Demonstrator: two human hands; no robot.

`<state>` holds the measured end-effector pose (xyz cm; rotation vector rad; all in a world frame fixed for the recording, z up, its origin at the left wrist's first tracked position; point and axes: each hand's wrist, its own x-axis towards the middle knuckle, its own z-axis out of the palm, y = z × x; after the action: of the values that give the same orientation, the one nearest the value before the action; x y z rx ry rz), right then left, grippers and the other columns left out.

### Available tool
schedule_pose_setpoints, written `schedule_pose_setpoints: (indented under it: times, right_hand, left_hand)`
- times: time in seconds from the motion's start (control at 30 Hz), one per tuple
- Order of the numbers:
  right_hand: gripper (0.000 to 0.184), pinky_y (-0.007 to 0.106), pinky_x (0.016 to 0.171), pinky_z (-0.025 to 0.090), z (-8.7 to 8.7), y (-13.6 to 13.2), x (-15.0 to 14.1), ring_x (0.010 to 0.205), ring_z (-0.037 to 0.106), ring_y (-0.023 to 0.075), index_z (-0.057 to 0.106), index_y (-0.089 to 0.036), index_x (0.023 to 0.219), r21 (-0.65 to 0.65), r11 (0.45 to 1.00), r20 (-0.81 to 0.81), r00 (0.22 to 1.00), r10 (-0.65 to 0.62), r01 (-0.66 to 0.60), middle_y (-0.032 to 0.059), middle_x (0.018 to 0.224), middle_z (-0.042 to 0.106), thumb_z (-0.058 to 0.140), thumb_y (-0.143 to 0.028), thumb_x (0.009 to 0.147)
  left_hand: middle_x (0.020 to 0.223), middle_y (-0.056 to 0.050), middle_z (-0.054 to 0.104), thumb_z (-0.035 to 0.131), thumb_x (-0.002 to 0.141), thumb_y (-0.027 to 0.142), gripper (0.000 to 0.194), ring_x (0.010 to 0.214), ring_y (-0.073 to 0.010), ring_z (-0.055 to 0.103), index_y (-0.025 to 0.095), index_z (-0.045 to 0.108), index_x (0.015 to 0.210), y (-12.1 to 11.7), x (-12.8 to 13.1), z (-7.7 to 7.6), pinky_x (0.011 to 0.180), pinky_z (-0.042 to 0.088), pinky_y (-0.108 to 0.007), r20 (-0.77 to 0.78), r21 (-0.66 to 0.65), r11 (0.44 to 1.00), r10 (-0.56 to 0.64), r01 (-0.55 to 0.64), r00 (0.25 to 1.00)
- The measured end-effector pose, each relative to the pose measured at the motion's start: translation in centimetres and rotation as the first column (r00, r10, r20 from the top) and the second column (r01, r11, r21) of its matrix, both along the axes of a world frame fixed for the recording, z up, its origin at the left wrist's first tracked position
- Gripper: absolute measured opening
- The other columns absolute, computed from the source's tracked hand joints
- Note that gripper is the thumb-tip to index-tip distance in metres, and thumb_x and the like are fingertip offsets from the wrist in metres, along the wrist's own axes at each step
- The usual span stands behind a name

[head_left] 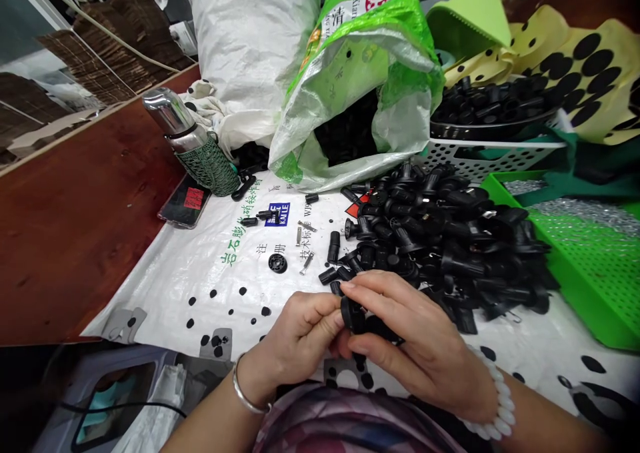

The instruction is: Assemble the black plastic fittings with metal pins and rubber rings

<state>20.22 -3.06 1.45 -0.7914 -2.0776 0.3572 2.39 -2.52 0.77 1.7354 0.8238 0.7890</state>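
Close in front of me, my left hand (313, 326) pinches a black plastic part with a round flange (353, 316) between thumb and fingers. My right hand (415, 336) closes around the same part from the other side, its fingertips touching it; my fingers hide much of it. Just beyond my hands lies a large heap of black plastic parts (440, 240). To the left of the heap are a black disc (277, 262), a small metal clip (307, 264) and several short black cylinders, one of them a black cylinder (333, 247) standing near the heap.
A green perforated tray (570, 310) borders the heap on the right. Behind stand an open green-and-white bag (300, 153), a white sack (255, 46) and a white basket (500, 154) under a pan of black parts. At left are a thermos (200, 153) and a phone (175, 203).
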Motion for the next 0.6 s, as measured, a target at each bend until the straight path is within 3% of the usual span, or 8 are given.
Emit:
schedule_pose_setpoints:
  times: [0.13,0.47,0.6]
  right_hand:
    - [0.033,0.033,0.079,0.05,-0.1,-0.2,0.2,0.096,0.057,0.0207,0.052,-0.012,0.113,0.011,1.0,0.002,1.0,-0.019,0.019,0.0135,0.102,0.06,0.049,-0.03,0.086]
    - [0.035,0.033,0.076,0.051,-0.7,-0.2,-0.6,0.091,0.057,0.0199,0.053,-0.011,0.114,-0.014,0.998,-0.003,0.998,-0.056,0.056,0.0129,0.1,0.06,0.052,-0.031,0.085]
    - [0.033,0.034,0.074,0.051,-0.9,0.0,-0.8,0.089,0.058,0.0201,0.054,-0.012,0.113,-0.024,0.999,-0.018,0.999,-0.048,0.048,0.0126,0.099,0.061,0.052,-0.031,0.085]
  left_hand:
    - [0.053,-0.001,0.057,0.041,0.091,0.028,0.034,0.048,-0.0075,0.049,0.012,0.053,0.063,-0.1,-0.1,0.1,0.048,0.038,-0.018,0.001,-0.056,0.998,-0.002,0.003,1.0]
    - [0.055,0.003,0.047,0.04,0.09,0.023,0.027,0.05,-0.0068,0.042,0.014,0.048,0.066,0.0,0.2,-1.1,0.05,0.032,-0.018,-0.056,0.178,0.979,0.113,-0.101,0.992]
    - [0.053,0.003,0.044,0.041,0.089,0.025,0.028,0.048,-0.0071,0.04,0.014,0.048,0.065,0.0,0.2,-1.6,0.048,0.032,-0.019,-0.063,0.135,0.983,0.133,-0.123,0.989]
